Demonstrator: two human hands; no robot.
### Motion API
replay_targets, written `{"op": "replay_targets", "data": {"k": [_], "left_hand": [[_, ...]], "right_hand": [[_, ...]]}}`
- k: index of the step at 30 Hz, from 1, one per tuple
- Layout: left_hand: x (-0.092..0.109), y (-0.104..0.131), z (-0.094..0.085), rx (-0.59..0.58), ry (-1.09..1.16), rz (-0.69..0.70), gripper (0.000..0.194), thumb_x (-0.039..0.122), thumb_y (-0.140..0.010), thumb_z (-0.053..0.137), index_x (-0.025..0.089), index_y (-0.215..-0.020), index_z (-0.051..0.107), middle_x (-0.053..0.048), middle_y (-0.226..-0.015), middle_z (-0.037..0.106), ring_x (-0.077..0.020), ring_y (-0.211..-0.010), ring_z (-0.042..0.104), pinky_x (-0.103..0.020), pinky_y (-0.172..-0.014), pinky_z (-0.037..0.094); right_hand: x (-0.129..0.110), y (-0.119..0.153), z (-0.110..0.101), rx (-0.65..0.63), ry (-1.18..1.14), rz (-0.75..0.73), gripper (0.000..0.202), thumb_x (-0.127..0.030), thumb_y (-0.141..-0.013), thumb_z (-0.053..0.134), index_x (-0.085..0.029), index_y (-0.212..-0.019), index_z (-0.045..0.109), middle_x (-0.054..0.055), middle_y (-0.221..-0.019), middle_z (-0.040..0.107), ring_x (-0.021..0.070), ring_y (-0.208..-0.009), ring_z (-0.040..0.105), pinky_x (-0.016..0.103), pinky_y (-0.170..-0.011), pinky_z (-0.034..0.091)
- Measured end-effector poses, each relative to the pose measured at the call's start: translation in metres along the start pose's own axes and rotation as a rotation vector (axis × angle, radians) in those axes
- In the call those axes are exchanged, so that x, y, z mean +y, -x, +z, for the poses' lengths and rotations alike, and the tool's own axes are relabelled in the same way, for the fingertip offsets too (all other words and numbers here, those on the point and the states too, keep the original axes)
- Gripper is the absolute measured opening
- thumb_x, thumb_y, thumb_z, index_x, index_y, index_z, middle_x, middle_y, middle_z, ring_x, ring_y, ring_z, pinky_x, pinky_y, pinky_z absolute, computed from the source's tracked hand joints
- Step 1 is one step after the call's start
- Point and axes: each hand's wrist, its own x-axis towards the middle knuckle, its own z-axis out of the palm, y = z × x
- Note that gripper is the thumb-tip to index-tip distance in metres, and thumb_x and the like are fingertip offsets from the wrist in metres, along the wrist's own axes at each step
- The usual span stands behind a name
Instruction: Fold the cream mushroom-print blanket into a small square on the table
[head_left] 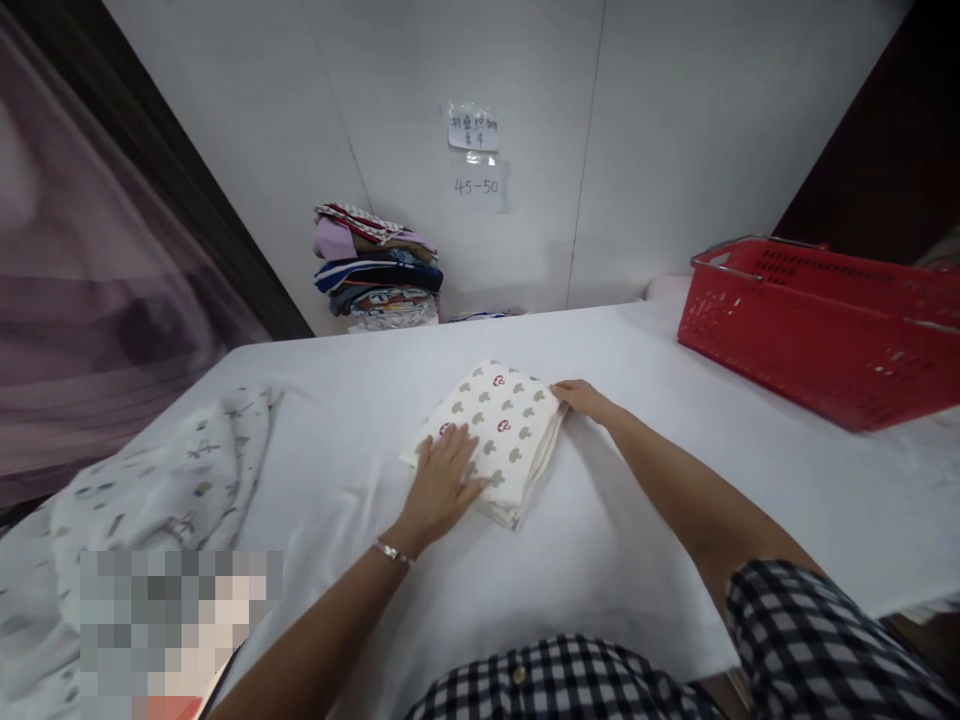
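Observation:
A folded white cloth (pixel 491 410) printed with beige and red mushroom shapes lies in the middle of the white-covered table (pixel 315 440). My left hand (pixel 444 478) rests flat on its near left part, fingers spread. At the cloth's right corner, my right hand (pixel 581 397) pinches the edge between thumb and fingers. Several folded layers show along the right side of the cloth. A bracelet circles my left wrist.
On the left, a loose printed white cloth (pixel 165 470) lies crumpled. A red plastic basket (pixel 810 330) stands at the right. Behind the table's far edge rises a stack of folded fabrics (pixel 382 265), against a wall with paper signs (pixel 476 185).

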Motion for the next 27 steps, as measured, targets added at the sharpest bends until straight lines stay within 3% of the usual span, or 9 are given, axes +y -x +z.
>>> {"op": "replay_targets", "data": {"k": [3,5,8,13,16,19,23,27], "left_hand": [[0.025,0.015,0.001,-0.083,0.025,0.195,0.07,0.057,-0.081,0.045,0.019,-0.139,0.032,-0.012,-0.146,0.028,-0.0275,-0.136,0.02,-0.052,-0.11,0.011],[0.034,0.019,0.005,-0.095,0.024,0.209,0.072,0.057,-0.08,0.048,0.017,-0.138,0.033,-0.013,-0.145,0.03,-0.0282,-0.134,0.025,-0.053,-0.109,0.013],[0.034,0.018,0.007,-0.068,0.014,0.182,0.056,0.041,-0.084,0.048,0.017,-0.134,0.04,-0.013,-0.14,0.038,-0.0262,-0.131,0.032,-0.052,-0.109,0.017],[-0.002,0.024,-0.01,-0.019,0.008,0.181,0.041,0.021,-0.084,0.045,0.023,-0.125,0.05,-0.008,-0.129,0.053,-0.0223,-0.125,0.042,-0.051,-0.111,0.015],[-0.031,0.044,-0.023,-0.004,0.009,0.168,0.048,0.014,-0.082,0.042,0.026,-0.128,0.047,-0.005,-0.132,0.05,-0.0217,-0.131,0.034,-0.052,-0.111,0.016],[-0.043,0.063,-0.029,-0.084,0.093,0.152,0.057,0.006,-0.077,0.039,0.026,-0.13,0.045,-0.003,-0.137,0.044,-0.0192,-0.134,0.026,-0.047,-0.108,0.025],[-0.026,0.07,-0.031,-0.132,0.219,-0.024,0.067,0.002,-0.067,0.038,0.025,-0.129,0.046,-0.001,-0.138,0.044,-0.0174,-0.134,0.027,-0.043,-0.108,0.027],[0.003,0.067,-0.031,-0.104,0.235,-0.176,0.056,0.017,-0.075,0.047,0.027,-0.13,0.044,-0.001,-0.138,0.044,-0.0204,-0.133,0.03,-0.046,-0.11,0.02]], "right_hand": [[-0.004,-0.001,-0.001,-0.057,-0.026,0.093,0.044,-0.05,-0.07,0.063,-0.011,-0.091,0.069,0.015,-0.104,0.065,0.0265,-0.09,0.061,0.036,-0.079,0.048],[-0.01,-0.003,-0.002,-0.085,-0.049,0.149,0.044,-0.048,-0.065,0.068,-0.009,-0.087,0.068,0.018,-0.102,0.065,0.0269,-0.085,0.061,0.037,-0.073,0.05],[-0.021,-0.005,-0.004,-0.122,-0.117,0.195,0.042,-0.041,-0.061,0.074,-0.009,-0.087,0.066,0.018,-0.1,0.064,0.0261,-0.083,0.061,0.037,-0.07,0.052],[-0.022,0.018,-0.003,-0.179,-0.34,0.184,0.036,-0.03,-0.066,0.069,-0.01,-0.095,0.063,0.013,-0.099,0.065,0.0206,-0.083,0.062,0.03,-0.065,0.055],[-0.008,0.05,0.007,-0.257,-0.426,0.228,0.036,-0.03,-0.064,0.072,-0.01,-0.092,0.063,0.013,-0.091,0.066,0.0212,-0.079,0.062,0.031,-0.061,0.056],[0.009,0.079,0.016,-0.282,-0.335,0.256,0.046,-0.037,-0.06,0.075,-0.01,-0.095,0.062,0.014,-0.092,0.065,0.0219,-0.074,0.063,0.032,-0.057,0.056],[0.018,0.087,0.018,-0.133,-0.162,0.169,0.069,-0.052,-0.065,0.068,-0.015,-0.121,0.052,0.016,-0.106,0.061,0.0206,-0.072,0.062,0.031,-0.055,0.053],[0.016,0.08,0.022,-0.117,-0.144,0.172,0.072,-0.052,-0.069,0.064,-0.02,-0.13,0.044,0.014,-0.11,0.061,0.0204,-0.077,0.062,0.029,-0.058,0.05]]}}
